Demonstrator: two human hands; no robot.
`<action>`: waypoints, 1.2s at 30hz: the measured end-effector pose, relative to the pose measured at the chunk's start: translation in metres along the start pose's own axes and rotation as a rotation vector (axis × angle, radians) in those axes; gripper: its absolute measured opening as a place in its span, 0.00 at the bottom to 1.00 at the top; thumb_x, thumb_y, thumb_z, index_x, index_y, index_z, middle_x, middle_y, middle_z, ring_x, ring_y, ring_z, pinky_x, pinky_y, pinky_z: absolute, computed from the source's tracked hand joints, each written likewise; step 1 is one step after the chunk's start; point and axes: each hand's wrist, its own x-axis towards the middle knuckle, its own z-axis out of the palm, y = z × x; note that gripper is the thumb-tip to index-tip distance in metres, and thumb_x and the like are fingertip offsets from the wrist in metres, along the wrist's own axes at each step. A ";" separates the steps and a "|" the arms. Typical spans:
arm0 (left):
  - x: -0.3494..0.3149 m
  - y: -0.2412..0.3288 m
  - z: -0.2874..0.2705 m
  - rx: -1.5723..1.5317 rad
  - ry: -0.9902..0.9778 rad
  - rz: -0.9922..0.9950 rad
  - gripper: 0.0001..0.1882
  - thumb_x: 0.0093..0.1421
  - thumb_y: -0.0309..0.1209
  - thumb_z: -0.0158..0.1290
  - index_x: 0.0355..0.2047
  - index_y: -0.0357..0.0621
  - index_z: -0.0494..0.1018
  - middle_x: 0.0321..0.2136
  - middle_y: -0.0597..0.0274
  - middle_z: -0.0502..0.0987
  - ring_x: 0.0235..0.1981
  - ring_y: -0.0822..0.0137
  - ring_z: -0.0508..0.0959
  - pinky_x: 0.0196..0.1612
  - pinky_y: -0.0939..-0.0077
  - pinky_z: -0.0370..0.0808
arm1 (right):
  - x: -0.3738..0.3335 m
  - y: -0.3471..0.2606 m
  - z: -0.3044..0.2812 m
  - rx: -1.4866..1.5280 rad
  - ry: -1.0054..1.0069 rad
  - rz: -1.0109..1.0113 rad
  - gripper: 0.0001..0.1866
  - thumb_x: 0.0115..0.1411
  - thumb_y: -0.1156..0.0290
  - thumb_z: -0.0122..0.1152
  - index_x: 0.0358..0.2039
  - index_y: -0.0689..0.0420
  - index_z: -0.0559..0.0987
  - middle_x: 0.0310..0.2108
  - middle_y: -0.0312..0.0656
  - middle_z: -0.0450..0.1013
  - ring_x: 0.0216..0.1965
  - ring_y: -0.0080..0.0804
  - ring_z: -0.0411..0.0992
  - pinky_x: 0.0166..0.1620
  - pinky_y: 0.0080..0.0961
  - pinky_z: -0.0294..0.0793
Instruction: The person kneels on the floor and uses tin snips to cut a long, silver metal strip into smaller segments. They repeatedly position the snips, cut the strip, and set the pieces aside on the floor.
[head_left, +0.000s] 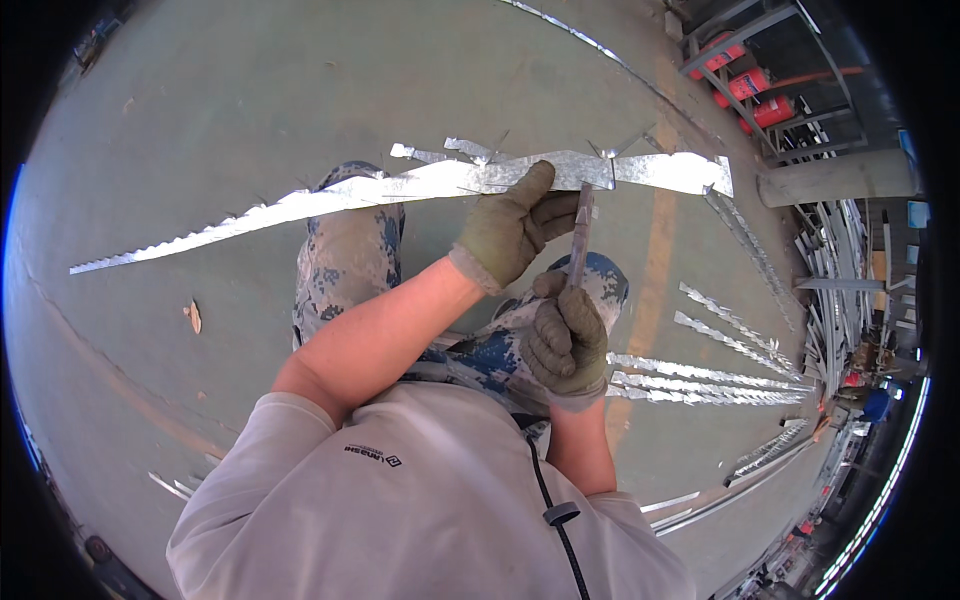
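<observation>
My gloved left hand [508,225] grips a long shiny sheet-metal strip [330,199] near its middle, thumb on top and fingers underneath. The strip stretches across in front of my knees, tapering to a notched edge at the far left. Bent tabs and thin spikes stick up along its far edge. My gloved right hand [567,340] is closed around a narrow, flat metal hand tool [580,240], whose exact kind I cannot make out. Its upper end meets the strip's near edge beside a cut or fold. The tool's lower end is hidden in the glove.
Several notched metal strips [700,381] lie on the floor to the right. Beyond them are a pile of metal lengths [835,290] and red fire extinguishers [742,88] in a metal rack. A long strip [570,30] lies on the floor ahead. A dry leaf [193,317] rests at left.
</observation>
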 end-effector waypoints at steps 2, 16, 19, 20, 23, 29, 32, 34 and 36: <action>-0.001 -0.002 -0.001 -0.012 -0.007 0.009 0.12 0.75 0.34 0.52 0.51 0.40 0.76 0.46 0.52 0.83 0.46 0.56 0.86 0.49 0.62 0.86 | -0.003 0.000 0.011 -0.081 0.080 -0.016 0.16 0.75 0.64 0.56 0.54 0.64 0.73 0.16 0.36 0.69 0.08 0.20 0.60 0.11 0.19 0.56; 0.001 -0.012 -0.011 0.107 0.104 0.016 0.13 0.75 0.33 0.52 0.51 0.37 0.76 0.44 0.54 0.84 0.42 0.60 0.86 0.46 0.64 0.87 | 0.006 -0.017 0.045 -1.148 0.762 0.062 0.15 0.67 0.64 0.68 0.39 0.61 0.74 0.21 0.42 0.77 0.14 0.25 0.71 0.16 0.23 0.68; 0.002 -0.013 -0.012 0.152 0.126 0.008 0.15 0.75 0.35 0.51 0.53 0.35 0.75 0.45 0.53 0.84 0.42 0.60 0.86 0.47 0.65 0.87 | 0.006 -0.023 0.037 -1.152 0.763 0.105 0.14 0.66 0.64 0.68 0.38 0.61 0.74 0.23 0.44 0.77 0.14 0.27 0.72 0.16 0.25 0.70; 0.001 -0.014 -0.011 0.163 0.132 0.009 0.16 0.75 0.35 0.51 0.53 0.35 0.75 0.45 0.52 0.84 0.43 0.60 0.86 0.48 0.65 0.87 | 0.004 -0.026 0.036 -1.137 0.746 0.129 0.14 0.66 0.64 0.68 0.38 0.61 0.74 0.23 0.44 0.78 0.14 0.27 0.72 0.16 0.26 0.70; 0.006 -0.013 -0.024 0.219 0.144 -0.014 0.17 0.75 0.36 0.52 0.55 0.35 0.75 0.46 0.51 0.83 0.45 0.59 0.86 0.49 0.65 0.86 | 0.004 -0.025 0.023 -0.940 0.667 0.144 0.14 0.66 0.65 0.69 0.38 0.60 0.74 0.23 0.45 0.78 0.14 0.29 0.72 0.16 0.27 0.71; -0.012 0.009 -0.043 0.186 0.111 -0.001 0.18 0.76 0.38 0.49 0.56 0.37 0.75 0.50 0.49 0.82 0.51 0.55 0.84 0.55 0.56 0.83 | 0.003 -0.021 0.013 -0.847 0.623 0.110 0.14 0.67 0.65 0.69 0.43 0.61 0.78 0.24 0.44 0.78 0.15 0.30 0.73 0.16 0.28 0.71; -0.026 0.031 -0.069 0.084 0.098 0.090 0.18 0.77 0.39 0.47 0.56 0.39 0.75 0.49 0.50 0.83 0.51 0.53 0.84 0.57 0.51 0.81 | 0.007 -0.020 0.014 -0.846 0.615 0.123 0.15 0.69 0.64 0.67 0.47 0.63 0.78 0.24 0.44 0.79 0.15 0.30 0.73 0.16 0.28 0.72; -0.029 0.045 -0.073 0.065 0.113 0.123 0.18 0.77 0.40 0.46 0.57 0.41 0.75 0.48 0.51 0.84 0.51 0.53 0.85 0.58 0.52 0.82 | 0.008 -0.021 0.016 -0.824 0.588 0.128 0.16 0.71 0.63 0.64 0.49 0.64 0.78 0.25 0.45 0.79 0.17 0.30 0.74 0.18 0.28 0.73; -0.029 0.056 -0.074 0.126 0.094 0.137 0.19 0.78 0.42 0.46 0.58 0.43 0.74 0.49 0.53 0.84 0.49 0.55 0.85 0.58 0.54 0.82 | 0.007 -0.021 0.019 -0.785 0.529 0.116 0.18 0.74 0.61 0.59 0.52 0.65 0.78 0.27 0.46 0.80 0.19 0.31 0.76 0.21 0.28 0.76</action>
